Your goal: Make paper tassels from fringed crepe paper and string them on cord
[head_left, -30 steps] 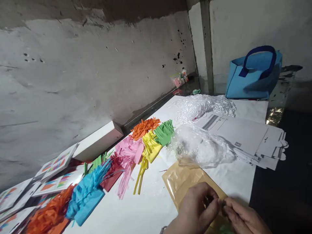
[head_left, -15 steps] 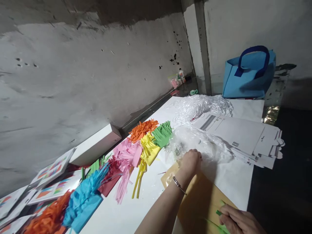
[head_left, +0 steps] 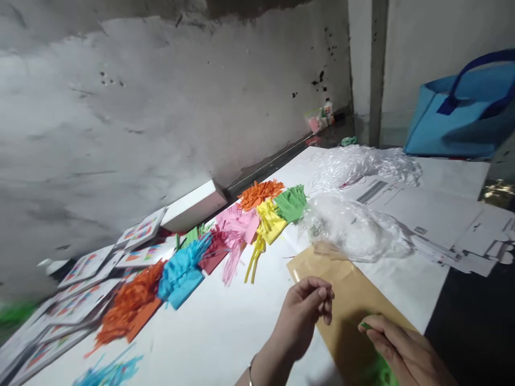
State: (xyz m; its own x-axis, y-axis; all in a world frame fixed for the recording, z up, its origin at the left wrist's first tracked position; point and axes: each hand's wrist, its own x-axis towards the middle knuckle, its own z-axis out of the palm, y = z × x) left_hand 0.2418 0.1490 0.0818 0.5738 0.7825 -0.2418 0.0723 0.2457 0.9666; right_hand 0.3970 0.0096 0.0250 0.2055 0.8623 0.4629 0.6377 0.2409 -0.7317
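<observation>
Left hand [head_left: 303, 311] drawn back from the clear plastic [head_left: 358, 228], fingers curled, contents unclear, right hand [head_left: 400, 346] pinching green paper [head_left: 365, 325] between thumb and forefinger tips, over brown paper [head_left: 354, 281]

Dim overall | shadow on brown sheet [head_left: 349, 292] | blur (worst lower left)

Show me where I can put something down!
Biggest bare patch: white paper between the blue fringed paper and the left hand. A smaller strip lies between the brown sheet and the white paper's right edge. It's crowded around the clear plastic bag and printed sheets.
</observation>
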